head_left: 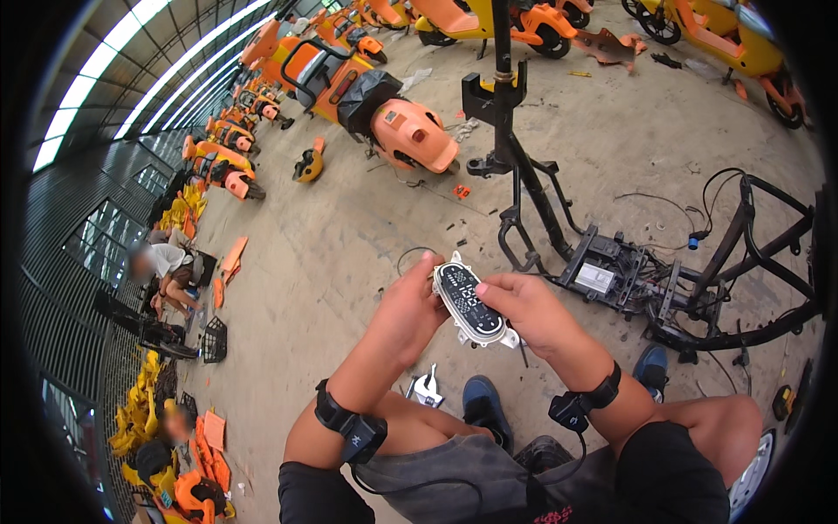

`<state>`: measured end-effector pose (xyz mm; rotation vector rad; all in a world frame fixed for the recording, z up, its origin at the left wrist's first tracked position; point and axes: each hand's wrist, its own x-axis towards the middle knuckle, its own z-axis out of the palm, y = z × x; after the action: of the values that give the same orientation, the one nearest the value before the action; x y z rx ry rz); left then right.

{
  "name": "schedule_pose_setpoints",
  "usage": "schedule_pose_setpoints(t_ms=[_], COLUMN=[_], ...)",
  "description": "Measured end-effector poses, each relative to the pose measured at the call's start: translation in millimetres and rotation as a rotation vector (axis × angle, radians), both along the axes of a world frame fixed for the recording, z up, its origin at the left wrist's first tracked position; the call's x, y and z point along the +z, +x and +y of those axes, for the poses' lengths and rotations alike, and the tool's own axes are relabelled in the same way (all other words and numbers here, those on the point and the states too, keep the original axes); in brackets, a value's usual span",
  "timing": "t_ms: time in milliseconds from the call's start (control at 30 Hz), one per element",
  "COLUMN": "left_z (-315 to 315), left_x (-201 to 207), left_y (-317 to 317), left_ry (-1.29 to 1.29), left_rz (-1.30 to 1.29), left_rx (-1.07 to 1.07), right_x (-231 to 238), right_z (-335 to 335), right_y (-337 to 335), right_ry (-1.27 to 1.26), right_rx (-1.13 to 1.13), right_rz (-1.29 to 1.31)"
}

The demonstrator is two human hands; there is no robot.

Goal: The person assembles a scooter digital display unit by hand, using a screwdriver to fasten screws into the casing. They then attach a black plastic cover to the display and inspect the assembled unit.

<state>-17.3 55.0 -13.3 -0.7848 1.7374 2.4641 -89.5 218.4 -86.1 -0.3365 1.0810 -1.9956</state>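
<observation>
Between my hands is an oval scooter display panel (pixel 457 284) with a black face, pale markings and a white rim with mounting tabs. My left hand (pixel 413 297) grips its left edge, most of those fingers hidden behind it. From the other side my right hand (pixel 534 313) holds it, thumb lying across the dark face and fingers partly out of sight underneath. An adjustable wrench (pixel 427 387) lies on the floor below the panel, close to my shoe. To the right stands a bare black scooter frame (pixel 541 196), with a wired controller box (pixel 601 272) mounted low in it.
An orange and yellow scooter (pixel 410 131) stands ahead, near a yellow shell part (pixel 308 165) on the concrete. More scooters line the back. At left a person (pixel 175 266) sits near a black basket (pixel 214 340). A loose cable with a blue connector (pixel 696 240) hangs by the frame.
</observation>
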Motion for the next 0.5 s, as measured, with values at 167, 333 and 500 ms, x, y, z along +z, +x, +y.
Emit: schedule_pose_setpoints(t_ms=[167,333,500], left_z=[11.4,14.7,9.4], left_x=[1.4,4.8,7.5], left_y=[8.7,18.5,20.0], left_ry=[-0.598,-0.945,-1.060], left_rz=[0.204,0.536,0.628], left_rx=[-0.065,-0.330,-0.395], right_x=[4.1,22.8,32.3], right_z=[8.6,20.5,24.0], right_y=[-5.2,1.3,16.8], right_ry=[-0.098,-0.250,-0.407], right_rx=[-0.044,-0.013,-0.011], right_rz=[-0.155,-0.407,-0.567])
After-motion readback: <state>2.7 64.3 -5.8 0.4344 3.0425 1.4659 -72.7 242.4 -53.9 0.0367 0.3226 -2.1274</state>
